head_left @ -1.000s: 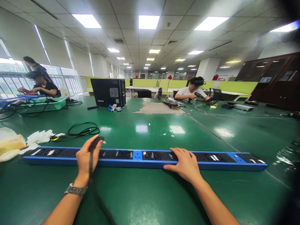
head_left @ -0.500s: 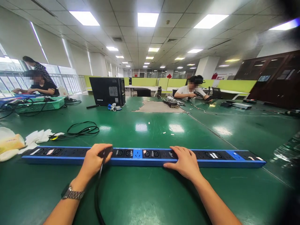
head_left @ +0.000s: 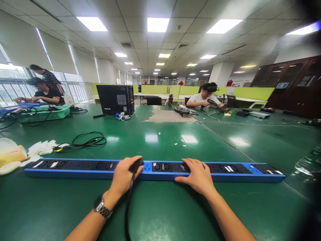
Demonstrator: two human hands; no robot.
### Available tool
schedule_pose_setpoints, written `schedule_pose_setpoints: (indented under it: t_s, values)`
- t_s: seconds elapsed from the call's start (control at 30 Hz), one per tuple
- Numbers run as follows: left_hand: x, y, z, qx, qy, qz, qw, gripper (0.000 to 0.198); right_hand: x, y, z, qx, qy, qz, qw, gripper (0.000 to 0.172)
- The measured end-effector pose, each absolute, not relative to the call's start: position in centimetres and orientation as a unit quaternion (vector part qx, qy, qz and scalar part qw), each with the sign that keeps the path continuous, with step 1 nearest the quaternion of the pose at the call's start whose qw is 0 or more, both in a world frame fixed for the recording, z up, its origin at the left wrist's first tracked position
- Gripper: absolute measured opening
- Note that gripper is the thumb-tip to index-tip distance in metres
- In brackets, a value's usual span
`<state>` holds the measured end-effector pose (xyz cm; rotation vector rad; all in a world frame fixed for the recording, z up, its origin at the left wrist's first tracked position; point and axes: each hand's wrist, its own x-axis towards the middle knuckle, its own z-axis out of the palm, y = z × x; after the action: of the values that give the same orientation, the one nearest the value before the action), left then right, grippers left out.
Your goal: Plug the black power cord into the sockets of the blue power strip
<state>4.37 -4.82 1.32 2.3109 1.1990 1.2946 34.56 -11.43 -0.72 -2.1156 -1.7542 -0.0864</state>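
Observation:
A long blue-and-black power strip (head_left: 75, 174) lies across the green table in front of me, with rows of sockets along its top. My left hand (head_left: 124, 175) is closed on a black plug (head_left: 136, 165) over the strip, just left of its blue middle socket. From the plug a black cable (head_left: 128, 207) hangs down toward me. How far the plug sits in a socket is hidden by my fingers. Right of the middle, my right hand (head_left: 198, 174) grips the strip, thumb against the front side and fingers over the top.
Coiled black cable (head_left: 91, 139) and white tissues (head_left: 41, 149) lie behind the strip's left end. Farther back stand a black computer case (head_left: 115, 99) and a green basket (head_left: 56, 113). A clear plastic bottle (head_left: 309, 164) is at right. One co-worker (head_left: 200, 98) sits across the table; two are at left.
My left hand has slid right along the strip with the plug and its cable, closer to the blue middle socket. My right hand has stayed in place on the strip.

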Motion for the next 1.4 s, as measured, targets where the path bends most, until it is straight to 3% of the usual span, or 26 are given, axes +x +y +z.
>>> schedule_pose_setpoints:
  t_s: [0.3,0.57,0.63,0.77,0.8,0.93,1.07,1.13,1.3,1.4]
  values:
    - [7.7,-5.3,1.5,0.836,0.410,0.359,0.065,0.026,34.5,-11.4,-0.6,-0.757,-0.624,-0.033,0.193,0.075]
    - [7.7,-4.5,1.8,0.839,0.434,0.312,0.105,0.028,34.6,-11.5,-0.8,-0.751,-0.629,-0.037,0.197,0.076]
    - [7.5,-4.6,1.5,0.851,0.419,0.308,0.079,0.040,34.8,-11.5,-0.9,-0.746,-0.632,-0.038,0.206,0.075]
    - [6.7,-4.6,1.2,0.849,0.441,0.287,0.046,0.087,34.5,-11.6,-1.0,-0.728,-0.638,-0.030,0.250,0.069]
    - [6.4,-4.5,1.1,0.850,0.444,0.280,0.040,0.084,34.1,-11.5,-1.0,-0.717,-0.642,-0.027,0.270,0.066]
    - [5.8,-4.1,0.8,0.864,0.408,0.291,0.046,0.034,31.0,-11.5,-0.8,-0.628,-0.684,-0.019,0.371,0.039]
    - [6.0,-4.1,0.5,0.847,0.394,0.351,0.058,0.023,27.6,-11.6,-0.8,-0.534,-0.742,-0.033,0.403,0.020]
    - [6.5,-4.5,0.4,0.832,0.383,0.398,0.054,0.024,26.7,-11.7,-0.9,-0.507,-0.757,-0.036,0.411,0.025]
    - [8.6,-6.3,0.3,0.843,0.313,0.436,0.039,0.023,25.8,-11.8,-1.3,-0.491,-0.737,-0.053,0.461,0.058]
    - [9.0,-6.9,0.1,0.862,0.258,0.433,0.050,0.023,26.1,-11.7,-1.1,-0.482,-0.734,-0.118,0.464,0.058]
